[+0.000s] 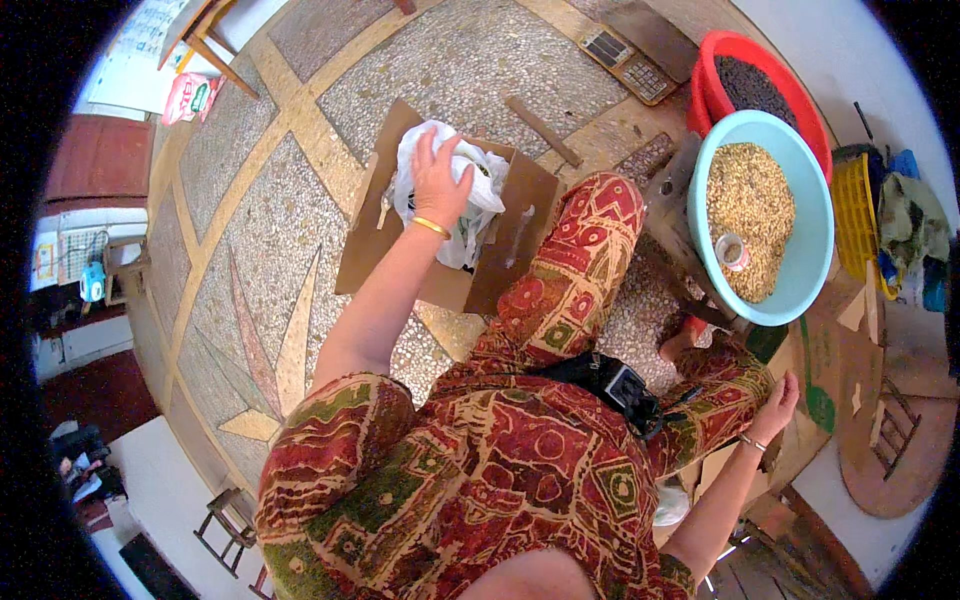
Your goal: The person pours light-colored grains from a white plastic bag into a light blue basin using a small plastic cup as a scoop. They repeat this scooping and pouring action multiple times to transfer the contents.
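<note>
Far left on the patterned floor, the left hand [440, 180] presses spread fingers onto a white plastic bag [470, 205] inside an open cardboard box [520, 225]; right hand [778, 405] rests loosely open by the knee, near a turquoise basin [810, 270] of grain. Seemingly settling the bag; next, grasping its rim

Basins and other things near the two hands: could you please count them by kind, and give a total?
Basins: 2, a light blue basin with pale grains and a red basin with dark contents.
Small cup in the grains: 1.
Open cardboard box: 1.
White plastic bag under the left hand: 1.
Calculator: 1.
Total: 6.
</note>
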`<state>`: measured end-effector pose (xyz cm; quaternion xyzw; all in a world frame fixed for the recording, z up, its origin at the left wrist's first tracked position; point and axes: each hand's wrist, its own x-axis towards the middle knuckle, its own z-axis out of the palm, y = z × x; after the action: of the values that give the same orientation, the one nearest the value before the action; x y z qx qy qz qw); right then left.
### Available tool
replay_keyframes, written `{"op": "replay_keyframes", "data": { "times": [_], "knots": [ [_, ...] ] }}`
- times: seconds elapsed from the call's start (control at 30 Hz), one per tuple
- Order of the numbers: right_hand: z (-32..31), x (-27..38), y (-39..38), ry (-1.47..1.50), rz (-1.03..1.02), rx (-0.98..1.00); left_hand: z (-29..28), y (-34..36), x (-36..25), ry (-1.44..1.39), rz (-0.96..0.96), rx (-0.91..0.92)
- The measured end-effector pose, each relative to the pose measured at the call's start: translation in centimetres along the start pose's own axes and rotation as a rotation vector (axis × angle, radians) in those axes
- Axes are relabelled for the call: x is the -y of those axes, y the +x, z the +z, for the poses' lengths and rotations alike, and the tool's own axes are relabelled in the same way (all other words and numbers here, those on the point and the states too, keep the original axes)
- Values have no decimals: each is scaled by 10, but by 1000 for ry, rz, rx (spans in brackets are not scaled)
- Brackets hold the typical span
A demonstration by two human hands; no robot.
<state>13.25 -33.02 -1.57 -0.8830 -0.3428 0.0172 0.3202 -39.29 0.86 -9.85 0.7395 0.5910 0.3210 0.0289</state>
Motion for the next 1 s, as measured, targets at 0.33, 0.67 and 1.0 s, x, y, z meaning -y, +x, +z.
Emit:
{"op": "replay_keyframes", "data": {
  "times": [0.33, 0.67, 1.0],
  "knots": [
    [26, 5, 11, -42, -147, 16, 6, -20, 89, -43, -459, 173],
    [26, 4, 0, 38, -180, 37, -17, -17, 118, -278, -591, -193],
    [9, -17, -18, 303, -86, -46, -102, 49, -39, -721, -360, -365]
  ]
}}
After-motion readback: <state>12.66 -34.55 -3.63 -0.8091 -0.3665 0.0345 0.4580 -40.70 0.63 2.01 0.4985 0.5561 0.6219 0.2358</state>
